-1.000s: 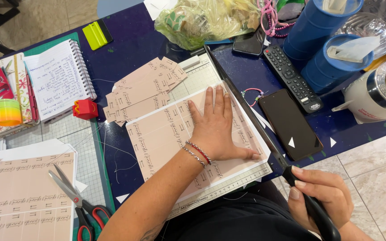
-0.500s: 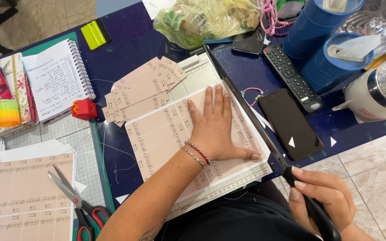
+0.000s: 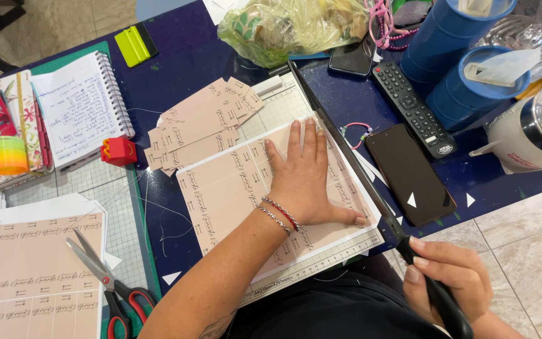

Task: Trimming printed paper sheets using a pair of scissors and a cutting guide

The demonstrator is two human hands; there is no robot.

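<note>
Pressing flat with fingers spread, the left hand [image 3: 305, 182] holds a pink printed sheet [image 3: 233, 194] on the paper trimmer [image 3: 321, 260] at the middle of the tabletop [image 3: 183, 69]. The right hand [image 3: 450, 276], fingers clamped around the black cutter handle [image 3: 440, 298], sits at the near right. Cut pink strips [image 3: 199, 122] lie just beyond, scissors [image 3: 105, 279] near left.

Printed sheet [image 3: 233, 188]: pale pink, rows of small dark marks. Cut tags [image 3: 199, 119]: same pink. Cutter handle [image 3: 446, 304]: black. Bench [image 3: 189, 59]: dark navy. Scissors [image 3: 120, 301]: red and black grips. Cups [image 3: 453, 31]: blue. Phone [image 3: 409, 172]: black. Remote [image 3: 409, 103]: black, grey buttons. Small block [image 3: 119, 150]: red. Cutting mat [image 3: 114, 194]: green edge, white grid.
</note>
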